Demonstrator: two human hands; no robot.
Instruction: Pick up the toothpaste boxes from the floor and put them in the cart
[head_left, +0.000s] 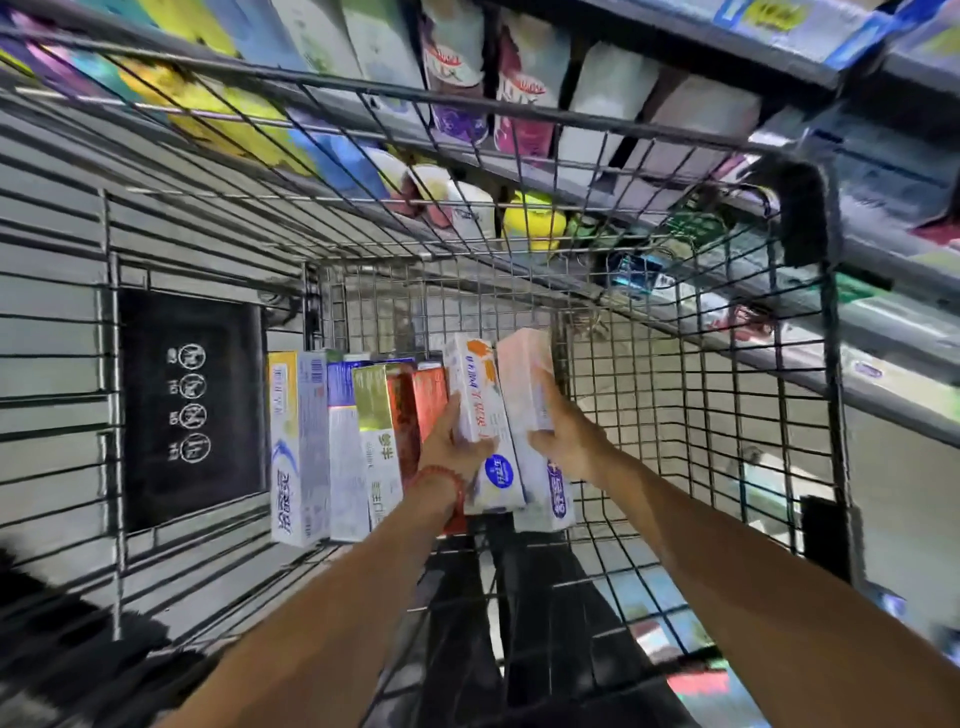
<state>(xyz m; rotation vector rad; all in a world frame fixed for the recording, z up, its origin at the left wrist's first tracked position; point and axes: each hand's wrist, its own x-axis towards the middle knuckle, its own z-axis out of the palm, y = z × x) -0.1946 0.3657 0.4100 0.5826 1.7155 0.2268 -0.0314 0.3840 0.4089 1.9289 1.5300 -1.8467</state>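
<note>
Cart (675, 415): bare wire mesh, grey metal with a dull sheen; black matt plastic panel (192, 405) on its left wall. Toothpaste boxes (332, 447): smooth printed card, mostly glossy, one with a gold foil-like face (374, 400). Wrist band (441, 475): red beads or cord

This is a shop aisle, likely a supermarket. A grey wire-mesh shopping cart (675, 395) with a black warning-symbol panel (192, 405) stands beside grey metal shelves (727, 62) stocked with rows of colourful packaged goods (457, 67) and edged with price-label strips (769, 15). Boxed toothpaste cartons (301, 447) stand in the cart.
</note>
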